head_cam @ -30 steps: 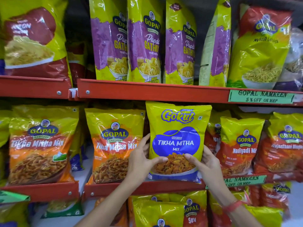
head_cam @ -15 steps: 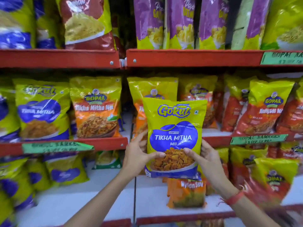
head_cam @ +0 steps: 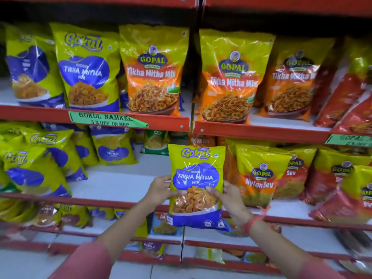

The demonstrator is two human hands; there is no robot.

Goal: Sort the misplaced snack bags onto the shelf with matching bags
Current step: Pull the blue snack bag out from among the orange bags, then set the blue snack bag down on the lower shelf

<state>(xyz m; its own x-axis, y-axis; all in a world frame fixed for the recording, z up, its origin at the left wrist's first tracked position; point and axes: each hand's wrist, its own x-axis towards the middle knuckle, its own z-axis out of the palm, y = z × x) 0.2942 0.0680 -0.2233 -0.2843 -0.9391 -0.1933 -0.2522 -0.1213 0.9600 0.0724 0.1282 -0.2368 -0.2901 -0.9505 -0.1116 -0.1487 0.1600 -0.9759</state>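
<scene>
Red-edged shelves (head_cam: 128,117) fill the whole view, stacked in tiers and split by a vertical seam near the middle. On the upper tier, left of the seam, stand yellow-and-blue Gokul bags (head_cam: 86,71) marked Tikha Mitha Mix, with an orange Gopal Tikha Mitha Mix bag (head_cam: 154,73) just to their right; more orange Gopal bags (head_cam: 231,77) continue right of the seam. A green paper label (head_cam: 106,119) reading "Gokul Namkeen 5 % off on MRP" is stuck to the shelf edge below the Gokul bags. The tier below holds leaning Gokul bags (head_cam: 40,158) at far left, a bare white stretch in the middle, and Gopal Nylon Sev bags (head_cam: 259,176) to the right. Lower tiers near the bottom are blurred.

In front of the middle tier, a Gokul Tikha Mitha Mix bag (head_cam: 196,184) is held upright in the air, clear of any shelf surface, its front facing the camera. The left hand (head_cam: 161,188) grips its left edge, fingers wrapped behind and thumb pressed on the front. The right hand (head_cam: 229,196) closes on the right edge the same way, thumb across the printed snack picture. A red thread band (head_cam: 253,221) circles the right wrist, and pink sleeves (head_cam: 88,262) cover both forearms near the bottom edge.
</scene>
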